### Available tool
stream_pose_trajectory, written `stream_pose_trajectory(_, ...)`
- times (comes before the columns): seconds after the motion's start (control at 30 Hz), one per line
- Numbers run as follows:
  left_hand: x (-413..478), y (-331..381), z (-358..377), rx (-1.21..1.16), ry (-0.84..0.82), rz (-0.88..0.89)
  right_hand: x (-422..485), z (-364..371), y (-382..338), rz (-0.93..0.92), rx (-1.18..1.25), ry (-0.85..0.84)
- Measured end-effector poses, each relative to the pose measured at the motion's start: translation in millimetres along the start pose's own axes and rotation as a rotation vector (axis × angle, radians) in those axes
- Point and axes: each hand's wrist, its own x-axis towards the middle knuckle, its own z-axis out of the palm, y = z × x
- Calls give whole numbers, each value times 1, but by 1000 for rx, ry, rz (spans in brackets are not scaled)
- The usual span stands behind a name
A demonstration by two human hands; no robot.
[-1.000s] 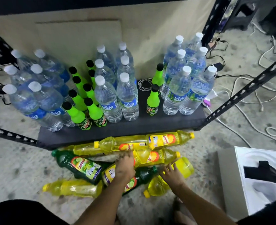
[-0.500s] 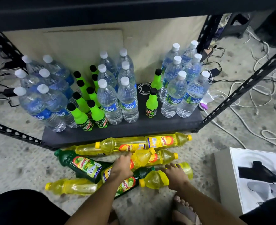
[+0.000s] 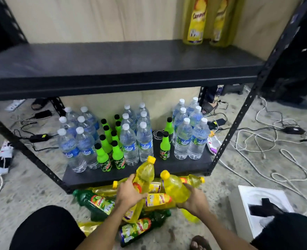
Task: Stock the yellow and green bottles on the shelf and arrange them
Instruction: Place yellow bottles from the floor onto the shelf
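My left hand [image 3: 129, 193] grips a yellow bottle [image 3: 145, 175] lifted off the floor, its cap pointing up toward the rack. Beside it, my right hand [image 3: 194, 199] grips a second yellow bottle [image 3: 174, 186], tilted with its cap up and left. Below them a pile lies on the floor: more yellow bottles [image 3: 156, 199] and two dark green bottles [image 3: 96, 202] [image 3: 140, 229]. Two yellow bottles [image 3: 196, 20] stand upright at the back right of the middle shelf [image 3: 113, 65].
The bottom shelf [image 3: 167, 167] holds several water bottles [image 3: 131, 143] and small bright green soda bottles [image 3: 102, 156]. Cables [image 3: 275, 141] and power strips [image 3: 3, 157] litter the floor around the rack. A white box [image 3: 246, 213] sits at the right, by my knee.
Both hands have lifted a yellow bottle each out of the floor pile. The view has tilted up, bringing the middle shelf and its two standing yellow bottles into sight.
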Motion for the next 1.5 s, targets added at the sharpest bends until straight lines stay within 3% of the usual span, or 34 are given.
stream_pose_trajectory(0.23,-41,72,-112,-115,279,229,-12,-106,-71,-74,268,354)
stream_pose_trajectory(0.43,-62,151,-221,-305,533,509,-31,-238,-155,-308,500,574)
stream_pose_trajectory(0.57,-73,208,-286,-464,660,640,-44,-324,-207,-407,531,732)
stream_pose_trajectory(0.7,-53,267,-332,-582,682,681,-27,-389,-249,-418,529,826)
stream_pose_trajectory(0.9,29,327,-351,-601,700,556,46,-426,-286,-294,546,825)
stream_pose_trajectory(1.2,221,354,-351,-703,713,402,154,-423,-306,-118,582,764)
stream_pose_trajectory(1.33,186,365,-359,-653,678,452,182,-424,-316,-124,585,749)
stream_pose_trajectory(1.5,210,370,-359,-617,712,507,203,-419,-321,-156,590,758)
